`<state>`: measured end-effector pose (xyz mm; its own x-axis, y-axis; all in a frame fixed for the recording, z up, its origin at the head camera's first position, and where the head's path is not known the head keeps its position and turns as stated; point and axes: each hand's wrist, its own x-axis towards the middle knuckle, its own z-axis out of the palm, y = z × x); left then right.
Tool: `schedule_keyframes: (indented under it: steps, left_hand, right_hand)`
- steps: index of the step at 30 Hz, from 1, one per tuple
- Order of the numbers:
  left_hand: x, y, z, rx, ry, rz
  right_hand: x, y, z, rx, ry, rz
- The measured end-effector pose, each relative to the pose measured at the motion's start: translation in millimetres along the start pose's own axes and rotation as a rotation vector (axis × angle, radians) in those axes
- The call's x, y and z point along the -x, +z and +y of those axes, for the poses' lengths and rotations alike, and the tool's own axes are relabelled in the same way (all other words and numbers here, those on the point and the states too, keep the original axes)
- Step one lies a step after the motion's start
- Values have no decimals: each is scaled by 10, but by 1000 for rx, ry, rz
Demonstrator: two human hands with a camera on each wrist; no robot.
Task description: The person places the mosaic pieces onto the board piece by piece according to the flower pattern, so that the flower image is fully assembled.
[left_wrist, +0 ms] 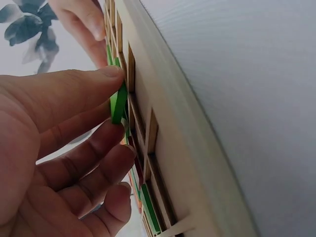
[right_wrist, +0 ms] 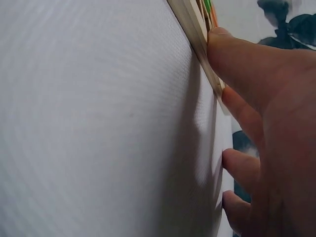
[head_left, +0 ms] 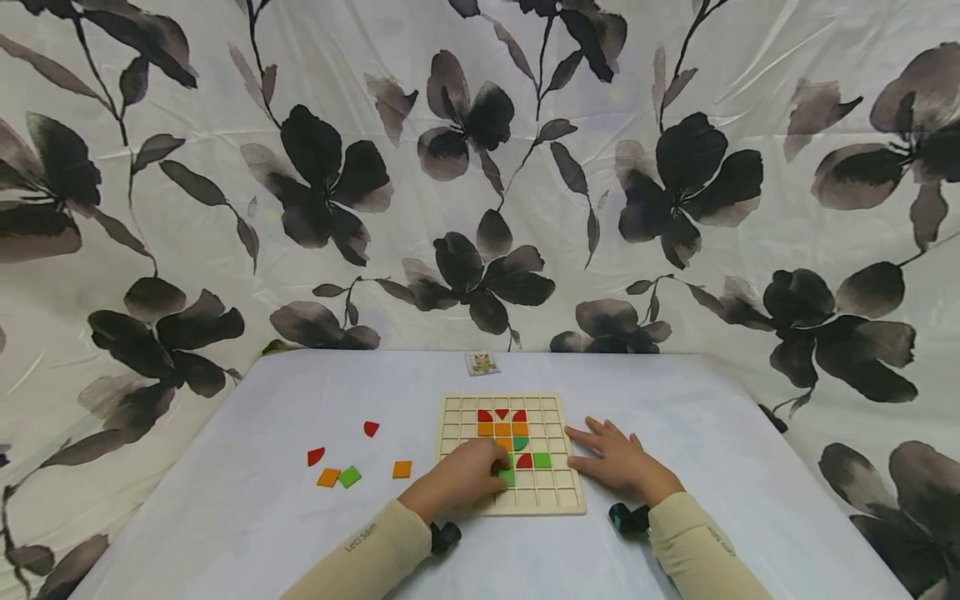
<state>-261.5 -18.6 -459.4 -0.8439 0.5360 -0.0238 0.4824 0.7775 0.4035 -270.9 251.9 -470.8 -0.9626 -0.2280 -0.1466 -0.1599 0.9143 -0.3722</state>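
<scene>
A wooden grid board (head_left: 525,512) lies on the table with red, orange and green tiles in several of its cells. Over its lower left part, my left hand (head_left: 468,473) pinches a green tile (left_wrist: 117,103) between thumb and fingertips. That tile stands tilted against the grid in the left wrist view; its full outline is hidden by the fingers. My right hand (head_left: 618,457) touches the board's right edge, its fingers spread and fairly straight. In the right wrist view the thumb (right_wrist: 232,54) rests on the board's rim.
Left of the board lie loose pieces: red ones (head_left: 371,428) (head_left: 316,457), orange squares (head_left: 402,470) (head_left: 327,477) and a green square (head_left: 349,477). A small patterned card (head_left: 482,363) sits behind the board, near the table's back edge. A floral curtain (head_left: 472,167) hangs beyond.
</scene>
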Motion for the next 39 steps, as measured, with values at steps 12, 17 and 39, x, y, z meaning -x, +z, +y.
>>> schedule_keyframes:
  steps: [12, 17, 39]
  left_hand:
    - [111, -75, -34, 9, -33, 35]
    - [220, -272, -281, 41, -115, 53]
    - [613, -566, -944, -47, -299, -9]
  right_hand:
    - [-6, 18, -9, 23, 12, -5]
    - [3, -3, -35, 36, 11, -20]
    - [-13, -25, -25, 27, 7, -55]
